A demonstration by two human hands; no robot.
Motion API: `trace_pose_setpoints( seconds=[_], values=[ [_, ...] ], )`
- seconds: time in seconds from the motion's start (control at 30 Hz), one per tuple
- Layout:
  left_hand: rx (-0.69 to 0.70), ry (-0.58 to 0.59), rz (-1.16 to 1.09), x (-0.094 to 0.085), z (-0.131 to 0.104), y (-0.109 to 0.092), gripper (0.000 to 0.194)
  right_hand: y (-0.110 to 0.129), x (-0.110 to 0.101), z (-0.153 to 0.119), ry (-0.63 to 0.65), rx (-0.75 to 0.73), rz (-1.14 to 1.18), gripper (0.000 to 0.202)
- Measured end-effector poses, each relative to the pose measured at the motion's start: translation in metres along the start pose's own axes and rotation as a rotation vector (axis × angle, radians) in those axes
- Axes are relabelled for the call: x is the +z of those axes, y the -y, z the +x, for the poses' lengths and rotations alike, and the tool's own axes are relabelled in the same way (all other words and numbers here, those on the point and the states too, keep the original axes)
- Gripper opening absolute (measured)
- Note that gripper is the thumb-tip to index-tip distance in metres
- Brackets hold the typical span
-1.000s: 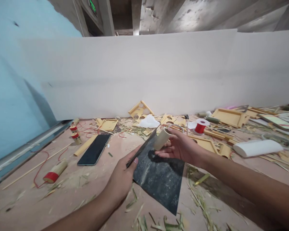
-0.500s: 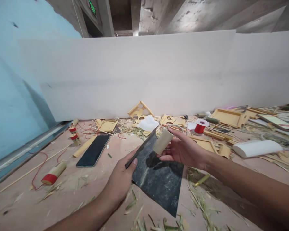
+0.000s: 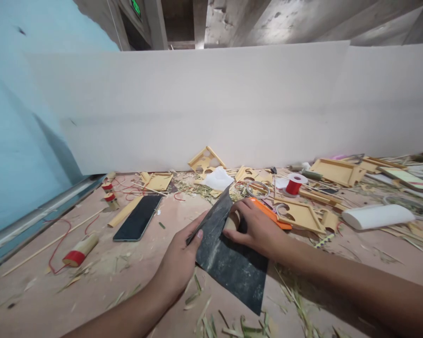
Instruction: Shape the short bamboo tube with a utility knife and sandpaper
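Right hand (image 3: pixel 254 226) now curled round cylinder (image 3: pixel 232 221)

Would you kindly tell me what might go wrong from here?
The right hand holds the short, pale wooden cylinder close to the dark, dusty, bent sheet, so skin might scrape if that surface is abrasive. The left hand grips only one side of the sheet, so it could flex or slip.

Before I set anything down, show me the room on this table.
Most room, lightly littered: between the phone and the left hand; also between the red-banded tube and left forearm. Crowded: beyond and right of the right hand, with the orange item, frame and spool.
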State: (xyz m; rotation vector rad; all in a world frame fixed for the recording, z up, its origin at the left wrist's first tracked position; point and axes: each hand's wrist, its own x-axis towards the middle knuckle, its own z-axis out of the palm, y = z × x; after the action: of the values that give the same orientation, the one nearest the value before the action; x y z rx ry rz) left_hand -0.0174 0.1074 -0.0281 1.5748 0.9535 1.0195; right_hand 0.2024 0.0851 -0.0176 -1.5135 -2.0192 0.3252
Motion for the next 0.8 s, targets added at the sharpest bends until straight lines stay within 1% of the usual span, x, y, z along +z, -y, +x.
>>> trace_pose_setpoints(
  seconds=[0.07, 0.13, 0.17, 0.27, 0.3, 0.33, 0.4, 0.47, 0.5, 0.57, 0.67, 0.7, 0.73, 0.8],
  values=[
    [0.014, -0.001, 0.003, 0.0, 0.0, 0.0, 0.058, 0.006, 0.005, 0.0, 0.038, -0.055, 0.02, 0.033],
    [0.016, -0.006, 0.007, 0.0, 0.0, 0.0, 0.058, 0.006, 0.006, 0.004, 0.057, -0.092, 0.041, 0.036],
    [0.012, -0.006, 0.013, 0.0, 0.0, 0.0, 0.058, 0.004, 0.005, 0.007, 0.048, -0.078, 0.033, 0.036],
    [0.008, -0.009, 0.026, -0.002, 0.0, 0.001, 0.059, -0.003, 0.003, 0.012, -0.019, 0.034, -0.025, 0.033],
    [0.01, -0.012, 0.026, -0.003, 0.0, 0.002, 0.059, -0.003, 0.003, 0.011, -0.016, 0.035, -0.022, 0.034],
    [0.013, -0.016, 0.027, -0.003, 0.001, 0.003, 0.059, -0.001, 0.003, 0.009, 0.009, 0.004, -0.003, 0.036],
    [0.02, -0.025, 0.033, -0.004, 0.001, 0.004, 0.06, 0.005, 0.005, 0.001, 0.083, -0.106, 0.06, 0.039],
    [0.022, -0.027, 0.038, -0.004, 0.002, 0.005, 0.061, 0.008, 0.004, -0.004, 0.146, -0.204, 0.117, 0.039],
    [0.02, -0.024, 0.038, -0.003, 0.002, 0.005, 0.061, 0.007, 0.003, -0.005, 0.157, -0.227, 0.13, 0.038],
    [0.013, -0.014, 0.03, -0.002, 0.002, 0.004, 0.061, 0.002, -0.002, -0.002, 0.144, -0.209, 0.128, 0.037],
    [0.001, -0.009, 0.012, -0.001, 0.002, 0.004, 0.061, -0.006, -0.008, 0.004, 0.065, -0.083, 0.059, 0.037],
    [-0.001, -0.015, 0.012, -0.001, 0.002, 0.005, 0.061, -0.006, -0.008, 0.005, 0.056, -0.054, 0.043, 0.041],
    [-0.001, -0.022, 0.015, -0.001, 0.002, 0.005, 0.062, -0.005, -0.007, 0.004, 0.072, -0.054, 0.041, 0.047],
    [0.004, -0.032, 0.031, -0.002, 0.002, 0.006, 0.063, 0.0, -0.006, 0.002, 0.147, -0.118, 0.077, 0.061]
  ],
)
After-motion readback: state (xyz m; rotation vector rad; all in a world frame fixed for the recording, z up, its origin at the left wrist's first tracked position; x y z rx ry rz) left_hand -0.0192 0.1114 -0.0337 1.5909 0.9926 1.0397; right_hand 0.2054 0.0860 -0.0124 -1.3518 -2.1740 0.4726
